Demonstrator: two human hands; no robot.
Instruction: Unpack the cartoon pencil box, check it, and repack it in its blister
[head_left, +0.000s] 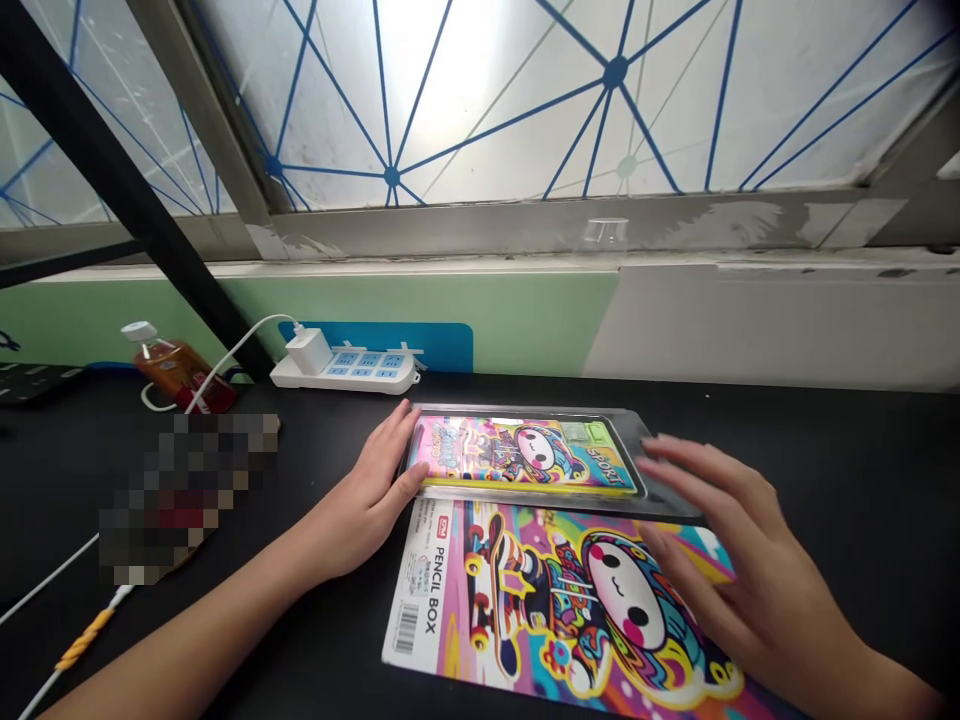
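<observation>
The left hand and right hand are both at a pencil box seated in a clear plastic tray, which lies on a black tabletop directly ahead of the wearer. The box's long axis runs left to right across the view, nearly parallel to the far table edge, with the word "SPORT" at its right end. The left hand's fingers are pressed together and slightly curled, with their tips at the tray's left end; the thumb lies along the lower left corner of the box. The right hand's fingers are loosely spread over the tray's right end, without pinching anything; whether they make contact cannot be confirmed. Its palm is above a printed card, which lies just nearer the wearer and touches the tray's near edge. The card's long axis slants toward the lower right and leaves the frame, and "PENCIL BOX" and a barcode are printed at its left end. Beyond these items, a power strip with a white charger sits against the wall. To its left stands a bottle of orange liquid, tilted, beside a blurred-out object.
</observation>
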